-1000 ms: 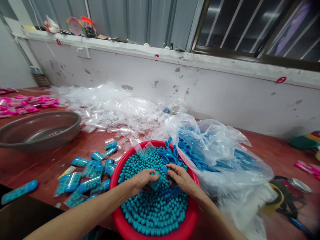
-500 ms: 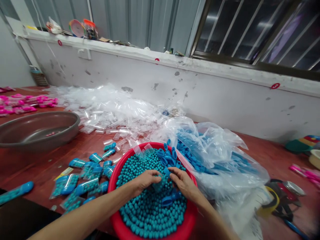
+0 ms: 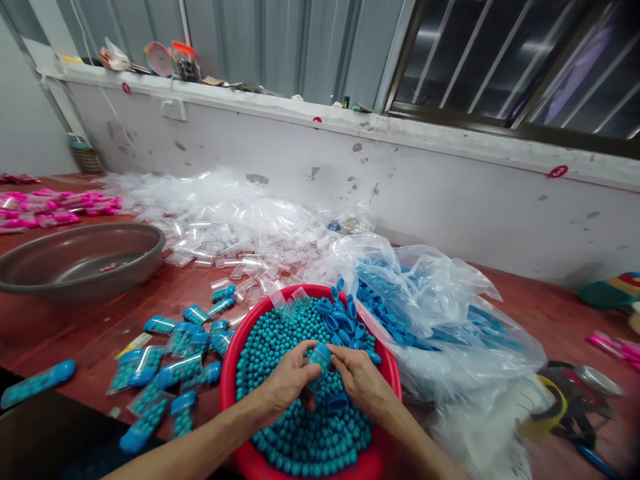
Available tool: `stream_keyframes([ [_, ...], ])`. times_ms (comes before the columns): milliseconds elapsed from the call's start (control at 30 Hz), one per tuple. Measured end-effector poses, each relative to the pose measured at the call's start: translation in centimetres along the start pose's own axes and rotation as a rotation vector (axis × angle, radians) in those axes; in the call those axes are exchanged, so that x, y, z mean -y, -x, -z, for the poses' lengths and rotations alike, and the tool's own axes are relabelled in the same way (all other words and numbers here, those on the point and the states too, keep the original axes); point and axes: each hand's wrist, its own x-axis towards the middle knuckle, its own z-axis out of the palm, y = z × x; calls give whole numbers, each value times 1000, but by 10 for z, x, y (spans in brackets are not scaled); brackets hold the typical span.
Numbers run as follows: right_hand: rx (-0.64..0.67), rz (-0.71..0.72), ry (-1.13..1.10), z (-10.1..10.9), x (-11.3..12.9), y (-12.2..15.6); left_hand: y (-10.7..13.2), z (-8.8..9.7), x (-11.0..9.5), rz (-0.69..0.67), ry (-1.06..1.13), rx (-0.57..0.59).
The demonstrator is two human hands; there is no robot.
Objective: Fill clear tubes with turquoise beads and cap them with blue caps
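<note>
Over the red basin (image 3: 231, 373) of teal beads (image 3: 273, 343), the left hand (image 3: 290, 379) is grasping a filled clear tube (image 3: 318, 365), the right hand (image 3: 364, 375) pinching its blue cap (image 3: 323, 349); a red sticker (image 3: 559, 171) is showing "3".

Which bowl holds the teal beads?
The red bowl, its beads under the left hand and right hand; the grey bowl at far left shows only a few pink bits.

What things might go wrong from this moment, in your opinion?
The blue cap that the right hand touches may sit loosely, so the tube in the left hand might spill. Loose caps in the red basin could mix into the beads. A filled tube near the edge of the table might fall.
</note>
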Motion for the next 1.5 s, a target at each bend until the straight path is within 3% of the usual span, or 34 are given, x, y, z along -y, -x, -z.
stream_keyframes([
  [100, 86, 78, -3, 1, 0, 3, 3, 0, 2, 10, -16, -47],
  [233, 103, 117, 23, -1, -3, 4, 4, -4, 8, -26, -39, -115],
  [400, 116, 136, 11, -1, -9, 8, 6, -8, 7, -29, -92, -117],
  [500, 56, -10, -180, 2, -16, 6, 7, -8, 1, -13, -73, -96],
  [600, -75, -261, -477, 1, -24, -1, 8, -5, -3, 1, -89, -28],
  [667, -170, -333, -563, -3, -25, -5, 8, -3, -3, -6, -136, -16],
  [733, -251, -308, -505, -8, -22, -6, 9, -2, -1, -36, -202, -44],
  [800, -239, -231, -371, -14, -14, -3, 11, -3, 1, -72, -256, -96],
  [933, -10, -95, -124, -22, 0, 8, 14, -8, 1, -83, -222, -168],
  [1100, 141, -40, 30, -27, 5, 13, 16, -7, 0, -197, -182, -122],
  [1300, -21, 27, 366, -35, 15, 11, 15, -11, 3, -233, -193, -184],
  [1500, 52, 68, 590, -38, 15, 9, 12, -19, 7, -208, -177, -271],
])
